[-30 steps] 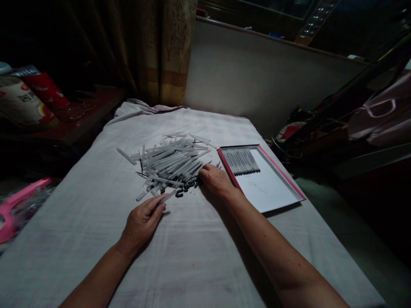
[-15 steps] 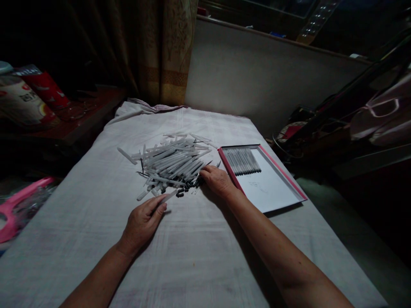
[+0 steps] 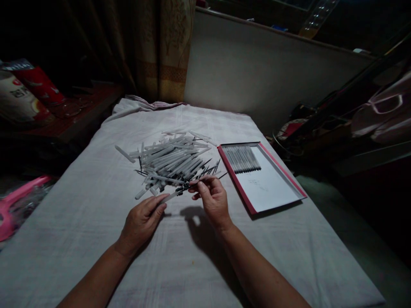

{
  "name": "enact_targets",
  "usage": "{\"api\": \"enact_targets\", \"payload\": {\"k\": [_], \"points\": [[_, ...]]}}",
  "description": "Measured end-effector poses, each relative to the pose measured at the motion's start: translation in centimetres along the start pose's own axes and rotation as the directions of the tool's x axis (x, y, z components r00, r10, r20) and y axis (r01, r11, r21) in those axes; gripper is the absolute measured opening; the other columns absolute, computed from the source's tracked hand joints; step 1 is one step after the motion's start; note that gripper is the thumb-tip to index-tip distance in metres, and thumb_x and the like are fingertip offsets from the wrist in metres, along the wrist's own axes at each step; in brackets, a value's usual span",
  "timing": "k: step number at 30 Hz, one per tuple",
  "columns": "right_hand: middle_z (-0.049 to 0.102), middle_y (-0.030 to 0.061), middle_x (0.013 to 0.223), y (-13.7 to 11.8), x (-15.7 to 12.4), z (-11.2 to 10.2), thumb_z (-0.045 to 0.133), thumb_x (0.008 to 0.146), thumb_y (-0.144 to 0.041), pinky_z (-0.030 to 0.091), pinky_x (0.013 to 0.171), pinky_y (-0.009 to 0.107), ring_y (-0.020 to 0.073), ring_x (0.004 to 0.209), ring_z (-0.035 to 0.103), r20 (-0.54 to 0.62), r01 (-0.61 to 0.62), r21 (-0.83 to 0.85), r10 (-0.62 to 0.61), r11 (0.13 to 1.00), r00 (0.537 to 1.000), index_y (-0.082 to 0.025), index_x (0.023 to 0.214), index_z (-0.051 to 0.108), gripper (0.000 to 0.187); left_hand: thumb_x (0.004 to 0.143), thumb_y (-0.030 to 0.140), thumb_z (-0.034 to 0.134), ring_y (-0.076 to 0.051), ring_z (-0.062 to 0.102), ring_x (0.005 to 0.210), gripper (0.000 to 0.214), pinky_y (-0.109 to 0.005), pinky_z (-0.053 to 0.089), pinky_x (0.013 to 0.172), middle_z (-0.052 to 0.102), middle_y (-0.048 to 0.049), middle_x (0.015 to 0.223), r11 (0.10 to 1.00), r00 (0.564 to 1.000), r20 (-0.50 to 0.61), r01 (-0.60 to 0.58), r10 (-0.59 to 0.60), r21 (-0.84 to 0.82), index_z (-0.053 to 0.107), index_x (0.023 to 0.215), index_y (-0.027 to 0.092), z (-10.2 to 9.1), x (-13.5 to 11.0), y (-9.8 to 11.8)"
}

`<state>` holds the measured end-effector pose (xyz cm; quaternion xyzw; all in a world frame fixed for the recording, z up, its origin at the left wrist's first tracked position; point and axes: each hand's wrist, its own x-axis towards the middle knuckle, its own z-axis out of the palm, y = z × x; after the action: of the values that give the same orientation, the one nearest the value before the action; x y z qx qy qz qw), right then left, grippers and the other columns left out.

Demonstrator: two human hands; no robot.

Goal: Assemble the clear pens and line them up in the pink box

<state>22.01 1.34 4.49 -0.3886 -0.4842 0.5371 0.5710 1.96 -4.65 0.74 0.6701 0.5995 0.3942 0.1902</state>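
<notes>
Between the fingers and thumb of my left hand [image 3: 141, 220] is a whitish, see-through pen barrel [image 3: 169, 197], its far end pointing toward my right hand. My right hand [image 3: 215, 200] pinches a thin dark pen refill [image 3: 222, 175]; one end sticks out past the fingers to the right, the other points at the barrel. Whether the two touch I cannot tell. Just beyond both hands lies a loose pile of pen barrels [image 3: 173, 159], with small black pen parts along its near edge. More thin dark refills [image 3: 213, 167] lie at the pile's right side.
A shallow box with red sides [image 3: 236, 184] sits right of the pile, holding a neat row of assembled-looking pens [image 3: 242, 158]. A pale checked cloth [image 3: 167, 265] covers the table. Jars and a red package [image 3: 41, 85] stand at left; a pink handle [image 3: 19, 196] shows below.
My right hand has moved from the pile's right edge back toward my left hand, bringing a dark refill with it. My left hand has stayed in place with the barrel.
</notes>
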Motion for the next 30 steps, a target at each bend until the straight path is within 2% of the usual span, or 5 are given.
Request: {"api": "enact_targets", "payload": {"k": [10, 15, 20, 25, 30], "points": [[0.076, 0.0044, 0.091, 0.9, -0.8, 0.8, 0.065, 0.086, -0.032, 0.059, 0.066, 0.026, 0.0170, 0.081, 0.073, 0.199, 0.037, -0.198, 0.003, 0.979, 0.980, -0.021, 0.092, 0.067, 0.013, 0.094, 0.050, 0.051, -0.022, 0.075, 0.091, 0.039, -0.032, 0.059, 0.086, 0.079, -0.0077, 0.102, 0.998, 0.998, -0.008, -0.062, 0.062, 0.009, 0.073, 0.111, 0.022, 0.0, -0.1, 0.2], [0.076, 0.0054, 0.106, 1.1, 0.5, -0.2, 0.056, 0.091, -0.027, 0.058, 0.076, 0.030, 0.0176, 0.089, 0.072, 0.317, 0.136, -0.373, -0.011, 0.918, 0.948, -0.023, 0.122, 0.068, 0.033, 0.097, 0.049, 0.048, -0.018, 0.074, 0.073, 0.037, -0.030, 0.062, 0.071, 0.077, -0.0051, 0.090, 0.990, 0.994, -0.063, 0.083, -0.091, -0.116, 0.063, 0.113, 0.019, -0.2, -0.5, 0.2], [0.076, 0.0071, 0.096, 0.8, 1.9, -1.5, 0.062, 0.088, -0.018, 0.053, 0.085, 0.030, 0.0204, 0.093, 0.070, 0.366, 0.278, -0.773, 0.043, 0.570, 0.930, -0.021, 0.096, 0.077, 0.017, 0.100, 0.043, 0.047, -0.017, 0.074, 0.076, 0.032, -0.029, 0.064, 0.068, 0.076, -0.0046, 0.094, 0.988, 0.990, -0.127, 0.036, -0.055, -0.148, 0.061, 0.117, 0.020, -0.2, -0.5, -0.1], [0.073, 0.0088, 0.101, 1.4, 1.0, -0.1, 0.058, 0.094, -0.024, 0.050, 0.076, 0.028, 0.0207, 0.090, 0.069, 0.430, 0.365, -0.888, 0.223, 0.281, 0.875, -0.022, 0.110, 0.074, 0.023, 0.098, 0.033, 0.053, -0.020, 0.074, 0.095, 0.029, -0.031, 0.061, 0.085, 0.076, -0.0058, 0.107, 0.981, 0.968, -0.164, -0.183, 0.191, 0.059, 0.066, 0.122, 0.022, -0.3, -0.1, -0.4], [0.070, 0.0090, 0.102, 1.9, 0.9, 0.4, 0.059, 0.092, -0.022, 0.050, 0.077, 0.030, 0.0212, 0.090, 0.066, 0.370, 0.290, -0.894, 0.200, 0.342, 0.907, -0.020, 0.100, 0.073, 0.016, 0.100, 0.029, 0.052, -0.018, 0.073, 0.095, 0.033, -0.028, 0.059, 0.083, 0.076, -0.0071, 0.109, 0.935, 0.937, -0.143, -0.284, 0.317, 0.212, 0.062, 0.130, 0.021, -0.4, 0.0, -0.3]]}}
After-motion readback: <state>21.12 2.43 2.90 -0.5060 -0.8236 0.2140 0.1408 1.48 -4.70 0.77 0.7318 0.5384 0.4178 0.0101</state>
